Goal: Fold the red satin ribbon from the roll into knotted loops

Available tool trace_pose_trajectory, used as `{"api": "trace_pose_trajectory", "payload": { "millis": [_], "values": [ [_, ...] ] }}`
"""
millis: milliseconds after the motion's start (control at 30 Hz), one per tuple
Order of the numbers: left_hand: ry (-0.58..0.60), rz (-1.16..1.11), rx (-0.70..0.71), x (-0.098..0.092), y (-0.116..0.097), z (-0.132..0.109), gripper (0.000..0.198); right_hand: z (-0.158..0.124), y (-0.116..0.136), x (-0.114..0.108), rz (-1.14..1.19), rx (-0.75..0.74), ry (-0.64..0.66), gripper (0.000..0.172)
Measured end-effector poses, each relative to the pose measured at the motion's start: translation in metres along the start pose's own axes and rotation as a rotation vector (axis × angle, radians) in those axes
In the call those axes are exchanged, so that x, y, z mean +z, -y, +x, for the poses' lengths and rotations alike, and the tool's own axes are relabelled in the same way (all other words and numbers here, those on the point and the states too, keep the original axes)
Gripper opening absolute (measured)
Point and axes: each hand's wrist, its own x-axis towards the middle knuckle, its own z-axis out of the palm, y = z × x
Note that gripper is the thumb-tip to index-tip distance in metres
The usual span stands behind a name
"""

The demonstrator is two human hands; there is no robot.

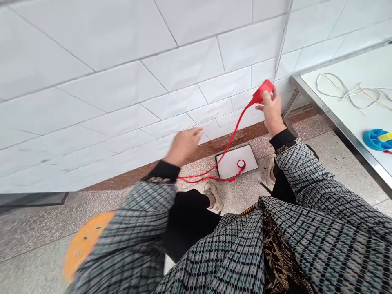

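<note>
My right hand [272, 107] is raised near the wall, its fingers closed on a broad, bright red piece of tape [260, 92]. From it a narrow, twisted red strand [234, 132] hangs down, loops at the left behind my left forearm and runs back to a small red roll with a white centre [241, 163]. That roll rests on a white rectangular panel with a dark edge [228, 163] on the floor. My left hand [185, 145] hovers in front of the wall, apart from the red tape and smeared by motion, so its fingers are unclear.
A white tiled wall [122, 90] rises ahead. At right stands a metal-edged table [349, 118] bearing loose white cords [346, 93] and a blue reel with a yellow centre [375, 139]. An orange round stool [84, 241] is at lower left. My shoes [214, 196] are beside the panel.
</note>
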Motion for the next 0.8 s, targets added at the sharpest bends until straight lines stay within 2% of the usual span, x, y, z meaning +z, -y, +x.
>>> {"api": "trace_pose_trajectory", "payload": {
  "millis": [67,167,233,300,367,433,533,600,667,800],
  "values": [
    [-0.016,-0.036,0.044,0.030,-0.011,0.014,0.012,-0.011,-0.011,0.011,-0.051,-0.046,0.064,0.061],
    [-0.085,-0.148,0.112,0.081,-0.028,0.027,0.026,-0.020,-0.035,0.023,-0.111,-0.133,0.130,0.069],
    [-0.082,-0.240,0.068,0.106,-0.032,0.029,0.028,-0.022,-0.047,0.029,-0.165,-0.200,0.168,0.071],
    [-0.056,-0.381,-0.030,0.120,-0.028,0.028,0.027,-0.024,-0.052,0.033,-0.217,-0.265,0.203,0.070],
    [-0.052,-0.554,-0.110,0.126,-0.022,0.025,0.030,-0.027,-0.050,0.034,-0.267,-0.333,0.230,0.069],
    [-0.036,-0.719,-0.128,0.125,-0.016,0.022,0.039,-0.030,-0.044,0.032,-0.312,-0.407,0.253,0.071],
    [0.074,-0.906,-0.157,0.120,-0.013,0.020,0.048,-0.033,-0.036,0.026,-0.378,-0.493,0.281,0.074],
    [0.121,-0.971,-0.209,0.118,-0.011,0.019,0.051,-0.034,-0.034,0.023,-0.414,-0.497,0.298,0.075],
    [0.099,-0.971,-0.217,0.117,-0.008,0.018,0.049,-0.035,-0.035,0.021,-0.437,-0.466,0.323,0.075],
    [-0.033,-0.753,-0.061,0.114,0.000,0.018,0.036,-0.037,-0.036,0.022,-0.461,-0.401,0.363,0.069]
  ]
}}
